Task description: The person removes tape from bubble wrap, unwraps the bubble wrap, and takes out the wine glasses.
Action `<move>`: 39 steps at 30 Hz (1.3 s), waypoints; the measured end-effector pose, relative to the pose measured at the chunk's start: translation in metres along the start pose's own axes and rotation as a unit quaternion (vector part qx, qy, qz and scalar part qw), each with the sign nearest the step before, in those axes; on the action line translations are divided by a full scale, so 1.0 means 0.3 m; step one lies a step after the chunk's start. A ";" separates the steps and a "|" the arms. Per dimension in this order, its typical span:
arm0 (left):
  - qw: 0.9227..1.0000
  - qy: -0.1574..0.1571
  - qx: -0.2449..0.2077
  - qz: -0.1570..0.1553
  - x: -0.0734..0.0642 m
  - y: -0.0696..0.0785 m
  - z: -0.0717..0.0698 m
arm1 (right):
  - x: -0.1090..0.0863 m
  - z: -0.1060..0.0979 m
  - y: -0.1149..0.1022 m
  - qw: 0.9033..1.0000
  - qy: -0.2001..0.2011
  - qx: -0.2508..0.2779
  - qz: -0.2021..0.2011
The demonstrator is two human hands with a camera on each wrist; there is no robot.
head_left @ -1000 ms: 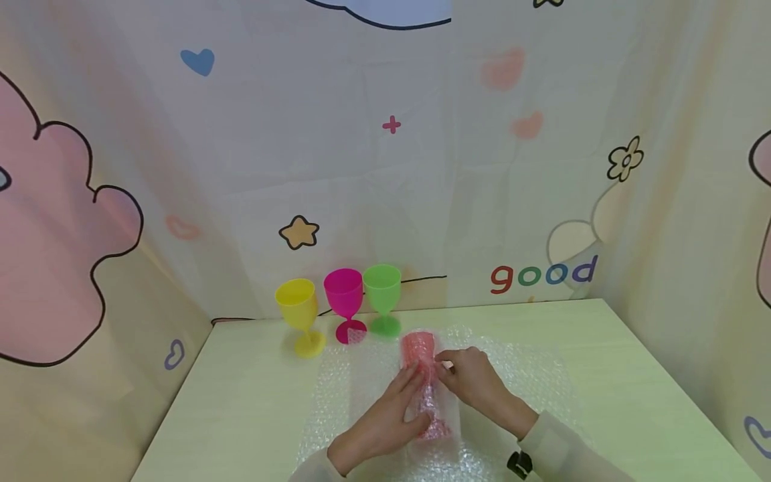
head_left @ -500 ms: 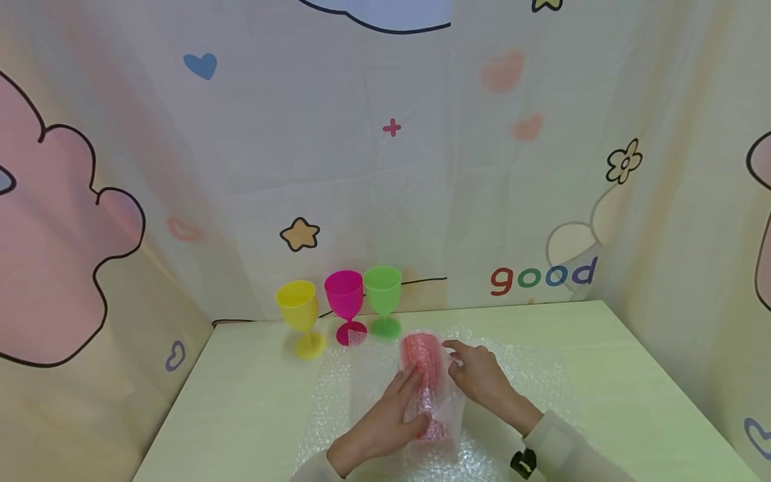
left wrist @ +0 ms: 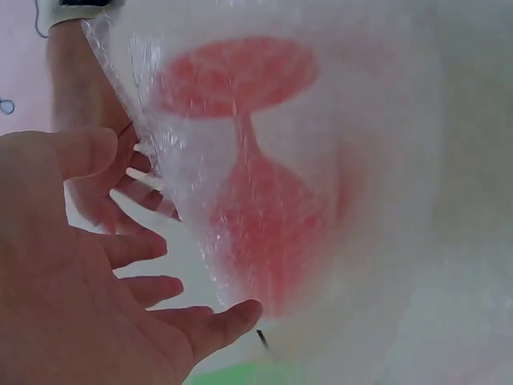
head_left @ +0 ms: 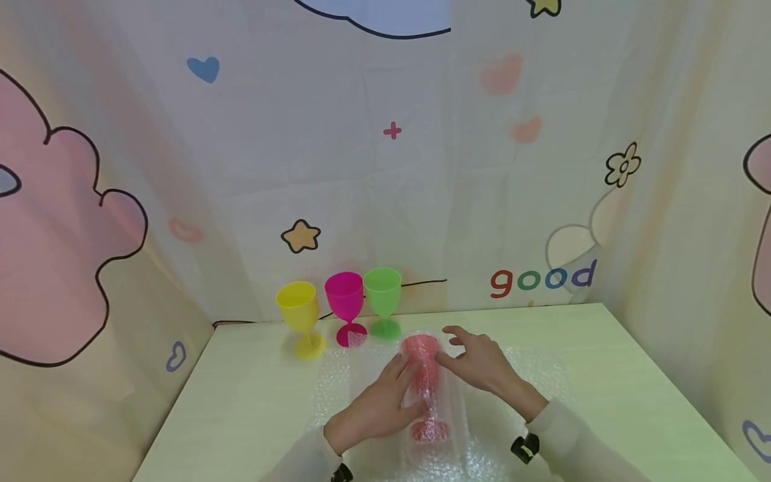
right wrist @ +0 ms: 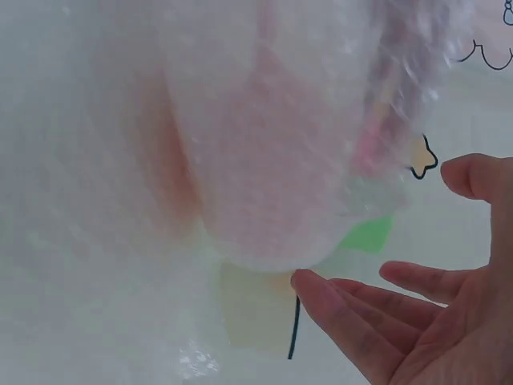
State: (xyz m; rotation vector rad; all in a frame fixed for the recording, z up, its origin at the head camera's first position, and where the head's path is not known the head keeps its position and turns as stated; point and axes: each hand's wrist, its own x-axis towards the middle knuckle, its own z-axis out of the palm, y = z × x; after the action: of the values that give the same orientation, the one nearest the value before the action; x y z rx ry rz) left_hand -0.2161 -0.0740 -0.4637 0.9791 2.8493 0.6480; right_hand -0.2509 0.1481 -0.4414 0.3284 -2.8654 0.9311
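Observation:
A red goblet (head_left: pixel 430 430) lies on the table under a layer of bubble wrap (head_left: pixel 453 395), its base toward the person. My left hand (head_left: pixel 381 406) rests along the goblet's left side, fingers extended and thumb over the stem. To the right of the cup part is my right hand (head_left: pixel 480 360), fingers spread and thumb at the wrap. In the left wrist view, the goblet (left wrist: pixel 260 208) shows through the film beside the left hand's (left wrist: pixel 120 281) loosely extended fingers. The right wrist view has the right hand (right wrist: pixel 409 313) with a fingertip near the wrapped rim.
Yellow (head_left: pixel 298 306), magenta (head_left: pixel 344 293) and green (head_left: pixel 383 288) goblets stand upright at the table's back left. The bubble wrap spreads under both hands and overlaps the magenta goblet's foot. A printed curtain (head_left: pixel 421 187) rises behind the table (head_left: pixel 211 402).
My right hand has left the wrap edge it pinched at the goblet's right side; its fingers have opened and moved slightly up. My left hand has shifted a little farther up.

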 end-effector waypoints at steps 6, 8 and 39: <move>0.993 -0.011 0.100 0.054 0.052 -0.025 -0.025 | 0.073 -0.026 0.017 0.999 -0.021 -0.013 -0.032; 0.991 -0.021 0.113 0.065 0.071 -0.031 -0.028 | 0.094 -0.021 0.030 0.998 -0.040 -0.008 -0.046; 0.985 -0.106 0.119 0.063 0.094 -0.080 -0.015 | 0.173 0.003 0.168 0.997 -0.063 -0.019 -0.042</move>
State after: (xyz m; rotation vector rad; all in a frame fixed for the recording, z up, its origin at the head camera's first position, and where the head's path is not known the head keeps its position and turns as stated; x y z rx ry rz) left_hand -0.2531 -0.0758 -0.4670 1.1899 2.7338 0.1958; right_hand -0.3135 0.1784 -0.4619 0.5158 -2.9521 0.8692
